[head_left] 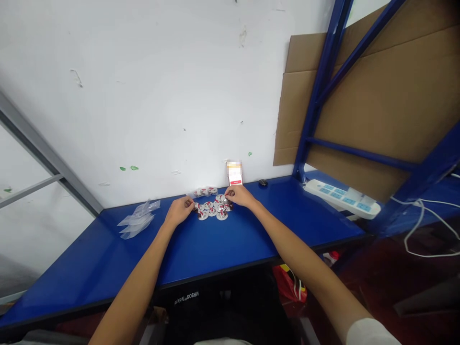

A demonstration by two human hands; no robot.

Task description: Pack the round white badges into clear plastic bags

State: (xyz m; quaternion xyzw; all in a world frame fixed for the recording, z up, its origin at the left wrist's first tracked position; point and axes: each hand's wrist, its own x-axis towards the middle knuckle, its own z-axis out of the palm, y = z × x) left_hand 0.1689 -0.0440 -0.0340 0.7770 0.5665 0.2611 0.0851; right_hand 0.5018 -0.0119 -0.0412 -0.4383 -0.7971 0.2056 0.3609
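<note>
A cluster of small silver finger cymbals [212, 210] with red loops lies on the blue table [215, 244], some overlapping. At the left edge of this cluster, my left hand [180, 211] pinches a finger cymbal between thumb and fingers. On the far right side, my right hand [240, 195] has its fingertips closed on another finger cymbal [225, 199]. Just behind the pile are several more cymbals in clear plastic bags [204, 191]. The fingers partly cover the pieces they hold.
Flat clear plastic bags [138, 221] are heaped on the left. A lit phone [235, 173] leans on the wall, with a small black object [263, 183] to its right. A white power strip [341, 198] lies by the blue metal frame [312, 115] and cardboard [381, 86].
</note>
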